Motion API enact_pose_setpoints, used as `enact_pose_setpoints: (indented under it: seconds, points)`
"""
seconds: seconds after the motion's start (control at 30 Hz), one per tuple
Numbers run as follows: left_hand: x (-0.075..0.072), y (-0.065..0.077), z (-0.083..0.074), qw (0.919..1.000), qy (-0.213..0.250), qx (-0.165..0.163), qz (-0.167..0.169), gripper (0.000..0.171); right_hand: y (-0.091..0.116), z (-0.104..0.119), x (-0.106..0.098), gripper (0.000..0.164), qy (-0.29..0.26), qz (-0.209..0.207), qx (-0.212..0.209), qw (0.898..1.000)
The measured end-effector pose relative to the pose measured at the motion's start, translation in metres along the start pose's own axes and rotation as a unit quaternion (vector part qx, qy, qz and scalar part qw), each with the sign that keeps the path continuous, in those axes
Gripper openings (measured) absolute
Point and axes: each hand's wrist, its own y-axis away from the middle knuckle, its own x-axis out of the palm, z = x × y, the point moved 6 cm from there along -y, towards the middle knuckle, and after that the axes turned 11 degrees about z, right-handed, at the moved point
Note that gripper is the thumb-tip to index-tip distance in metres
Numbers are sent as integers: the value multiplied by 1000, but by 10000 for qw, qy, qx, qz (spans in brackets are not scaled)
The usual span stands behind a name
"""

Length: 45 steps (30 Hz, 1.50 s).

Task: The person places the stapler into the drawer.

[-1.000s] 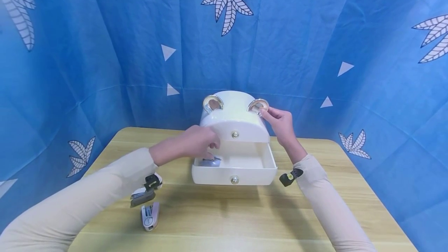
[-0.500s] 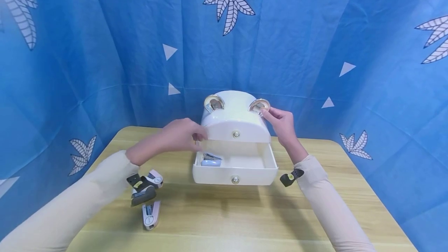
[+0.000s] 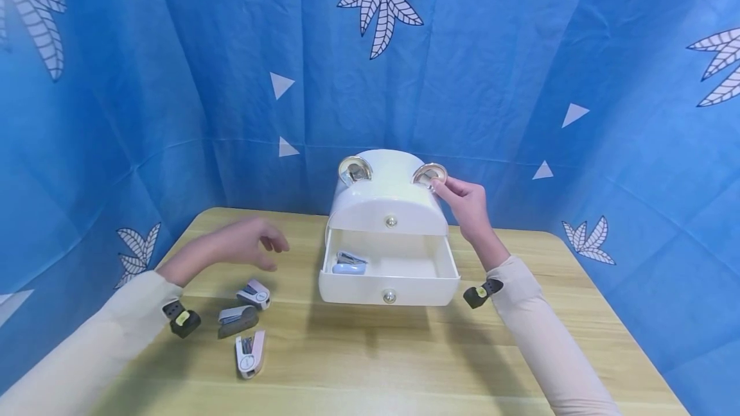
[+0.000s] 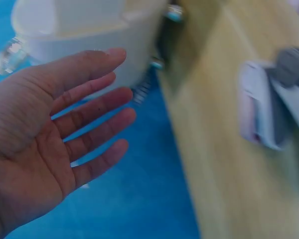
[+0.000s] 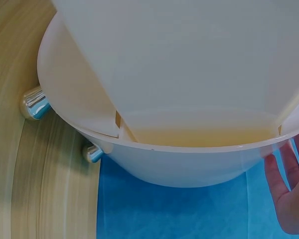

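Note:
My left hand (image 3: 248, 241) is over the table at the left, fingers loosely bent and apart. In the left wrist view this hand (image 4: 65, 124) holds nothing. Below it lie several small staplers: a white and purple one (image 3: 261, 296), a dark grey one (image 3: 241, 322) and a pale pink one (image 3: 250, 357). My right hand (image 3: 467, 205) pinches the right gold-rimmed ear (image 3: 429, 173) of a white storage box (image 3: 388, 201). The lower drawer (image 3: 355, 289) is pulled out; a light blue stapler (image 3: 349, 268) lies in its left corner.
The box stands at the back middle of the wooden table (image 3: 416, 364), before a blue patterned curtain (image 3: 474, 69). A round knob (image 3: 389, 296) is on the drawer front. Metallic legs (image 5: 36, 103) show under the box in the right wrist view.
My left hand has left the drawer and moved left, over toward the staplers on the table. The light blue stapler stays in the drawer. My right hand keeps its place on the ear.

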Motion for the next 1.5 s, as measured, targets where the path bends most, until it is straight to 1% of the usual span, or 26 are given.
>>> enact_pose_setpoints:
  seconds: [0.13, 0.17, 0.27, 0.4, 0.53, 0.63, 0.7, 0.87, 1.0, 1.23, 1.37, 1.5]
  points:
    - [15, 3, 20, 9996, 133, -44, 241, 39, 1, 1, 0, 42, 26, 9, -11, 10000]
    - [18, 5, 23, 9995, 145, 2, 279, 41, 1, 1, 0, 42, 30, 14, -19, 10000]
    - [26, 7, 34, 9990, 209, -40, 389, 44, 2, 1, 0, 41, 34, 18, -37, 10000]
    - [38, 10, 45, 9977, 388, -152, 539, 46, 2, 1, 0, 42, -2, -2, -50, 10000]
    - [48, 11, 53, 9968, 511, -101, 610, 49, 2, 1, 0, 43, -12, -7, -21, 10000]
    - [54, 11, 57, 9972, 467, -41, 582, 51, 2, 1, 0, 45, 13, 5, 32, 10000]
    - [56, 12, 59, 9975, 433, -10, 563, 52, 2, 0, 0, 44, 39, 11, 67, 10000]
    - [60, 13, 62, 9978, 433, -66, 493, 51, 2, 0, 0, 43, 33, 9, 97, 9999]
    - [61, 13, 64, 9980, 440, -148, 432, 49, 2, 1, 0, 42, 22, 6, 90, 10000]
    - [64, 12, 69, 9968, 547, -363, 460, 43, 2, 0, 0, 42, 32, 16, 93, 10000]
    - [64, 11, 70, 9973, 485, -391, 397, 38, 3, 3, 0, 42, 45, 41, 78, 10000]
    - [61, 10, 67, 9977, 450, -368, 347, 35, 3, 3, 0, 42, 17, 36, 57, 10000]
